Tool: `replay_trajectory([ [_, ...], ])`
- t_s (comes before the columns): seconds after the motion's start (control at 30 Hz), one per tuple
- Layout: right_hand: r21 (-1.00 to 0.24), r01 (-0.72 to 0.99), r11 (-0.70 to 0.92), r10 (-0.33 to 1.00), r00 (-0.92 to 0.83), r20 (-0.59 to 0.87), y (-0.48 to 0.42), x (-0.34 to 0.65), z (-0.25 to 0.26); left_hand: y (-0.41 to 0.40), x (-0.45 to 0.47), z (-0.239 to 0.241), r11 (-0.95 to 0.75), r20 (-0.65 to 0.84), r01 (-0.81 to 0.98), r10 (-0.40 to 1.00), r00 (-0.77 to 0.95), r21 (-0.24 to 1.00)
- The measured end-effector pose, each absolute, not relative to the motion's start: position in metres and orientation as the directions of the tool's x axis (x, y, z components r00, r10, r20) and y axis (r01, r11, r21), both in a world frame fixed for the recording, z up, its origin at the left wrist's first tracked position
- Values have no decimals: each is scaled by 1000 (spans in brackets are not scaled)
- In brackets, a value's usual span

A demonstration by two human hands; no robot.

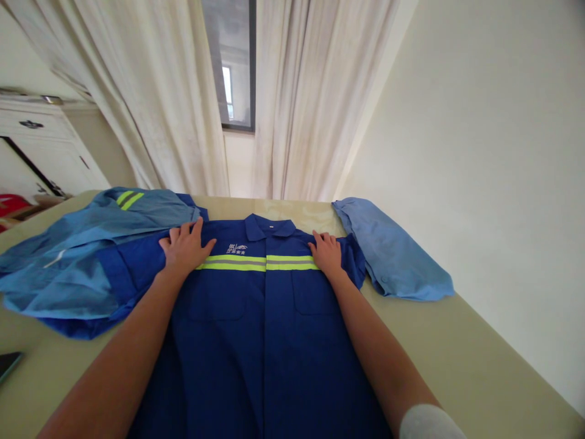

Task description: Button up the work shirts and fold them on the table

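Note:
A dark blue work jacket (228, 341) lies front side up, its collar toward the far edge. Across its chest runs a yellow-green reflective stripe, with a white printed logo above it on the left. My left hand (185, 247) rests on the left shoulder area, fingers spread over the cloth. On the opposite shoulder lies my right hand (326, 251), fingers stretched out flat and touching the fabric. Neither hand grips anything. Both forearms cover parts of the jacket's sides, and its lower end runs out of view.
Crumpled light blue clothing (68, 244) with a reflective patch lies at left. A folded light blue garment (397, 256) lies at right. All rest on a pale yellow-green surface (425, 347). Curtains (173, 91) hang behind; a wall (493, 152) borders the right side. A dark device (8, 364) shows at lower left.

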State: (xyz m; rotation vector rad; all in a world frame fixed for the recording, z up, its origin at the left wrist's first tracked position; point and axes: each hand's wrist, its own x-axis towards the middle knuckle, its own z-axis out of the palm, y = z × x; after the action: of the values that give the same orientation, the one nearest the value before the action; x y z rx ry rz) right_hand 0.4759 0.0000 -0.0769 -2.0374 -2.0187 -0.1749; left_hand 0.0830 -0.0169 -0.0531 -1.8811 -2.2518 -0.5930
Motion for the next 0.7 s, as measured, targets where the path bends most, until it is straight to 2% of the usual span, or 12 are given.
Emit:
replay_trajectory([
  [0.13, -83, 992, 94, 962, -69, 265, 2, 477, -81, -18, 77, -44, 138, 436, 960, 868, -236, 244],
  [0.37, -68, 996, -55, 957, 72, 283, 1, 476, -80, -18, 74, -59, 28, 496, 957, 851, -174, 288],
  [0.47, -97, 985, -143, 945, 165, 284, -1, 478, -75, -15, 69, -65, 36, 495, 928, 838, -230, 371],
  [0.57, -137, 977, -164, 924, 200, 326, -2, 482, -70, -14, 68, -67, 29, 496, 903, 828, -262, 430],
  [0.7, -255, 943, -215, 894, 295, 337, 1, 487, -68, -15, 70, -64, 85, 462, 864, 817, -345, 496],
])
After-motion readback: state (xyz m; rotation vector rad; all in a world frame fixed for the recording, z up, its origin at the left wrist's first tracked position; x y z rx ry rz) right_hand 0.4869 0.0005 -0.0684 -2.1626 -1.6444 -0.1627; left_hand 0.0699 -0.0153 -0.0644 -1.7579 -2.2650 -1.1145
